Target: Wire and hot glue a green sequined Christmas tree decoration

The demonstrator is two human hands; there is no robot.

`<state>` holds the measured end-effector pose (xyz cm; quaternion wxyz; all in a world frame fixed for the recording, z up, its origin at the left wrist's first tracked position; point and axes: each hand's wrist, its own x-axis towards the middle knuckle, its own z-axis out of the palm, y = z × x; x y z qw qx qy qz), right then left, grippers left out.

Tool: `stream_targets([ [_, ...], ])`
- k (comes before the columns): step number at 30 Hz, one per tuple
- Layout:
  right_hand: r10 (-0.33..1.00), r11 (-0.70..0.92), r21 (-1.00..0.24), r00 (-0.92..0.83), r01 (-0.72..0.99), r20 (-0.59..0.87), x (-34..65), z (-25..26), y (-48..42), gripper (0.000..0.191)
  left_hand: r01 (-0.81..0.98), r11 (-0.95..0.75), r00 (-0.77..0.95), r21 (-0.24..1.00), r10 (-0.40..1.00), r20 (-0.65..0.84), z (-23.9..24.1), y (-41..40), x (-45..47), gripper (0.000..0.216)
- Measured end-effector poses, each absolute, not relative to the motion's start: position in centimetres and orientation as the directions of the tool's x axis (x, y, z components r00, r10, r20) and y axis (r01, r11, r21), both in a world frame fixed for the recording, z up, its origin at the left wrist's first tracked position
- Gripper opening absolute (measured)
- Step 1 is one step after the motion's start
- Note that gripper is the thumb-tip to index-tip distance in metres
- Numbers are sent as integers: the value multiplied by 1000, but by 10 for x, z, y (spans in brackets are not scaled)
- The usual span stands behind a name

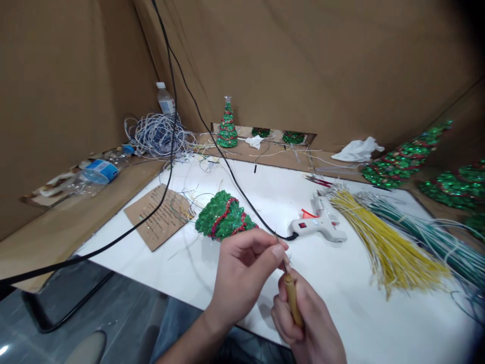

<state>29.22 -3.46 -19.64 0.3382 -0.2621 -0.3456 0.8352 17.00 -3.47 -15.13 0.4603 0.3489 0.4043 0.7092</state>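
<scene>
My right hand point(303, 318) is closed around a tool with a yellow-brown wooden handle point(293, 299), its thin metal tip pointing up. My left hand point(242, 270) pinches something tiny at that tip between thumb and forefinger; I cannot make out what it is. Both hands hover over the near edge of the white tabletop point(341, 283). Just beyond my left hand lies a small green sequined tree point(223, 217) with red trim, on its side.
A white glue gun point(318, 225) lies to the right, its black cord running left. Bundles of yellow wires point(382, 237) and green wires point(428, 232) lie at right. A cardboard piece point(159, 215), tangled wire point(157, 134), bottles and finished trees sit farther back.
</scene>
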Motion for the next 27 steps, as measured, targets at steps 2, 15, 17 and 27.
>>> stream_targets([
  [2, 739, -535, -762, -640, -366, -211, 292, -196, -35, 43, -364, -252, -338, 897, 933, 125, -151, -35, 170, 14],
  [15, 735, -540, -773, -634, -333, -240, 292, -195, -35, 46, -309, -242, -365, 920, 923, 120, -147, -33, 172, 20],
  [17, 744, -536, -772, -622, -341, -243, 292, -195, -35, 46, -321, -239, -362, 916, 925, 115, -148, -35, 173, 15],
  [27, 749, -530, -789, -608, -312, -263, 292, -196, -37, 46, -233, -259, -418, 938, 897, 144, -145, -36, 173, 21],
])
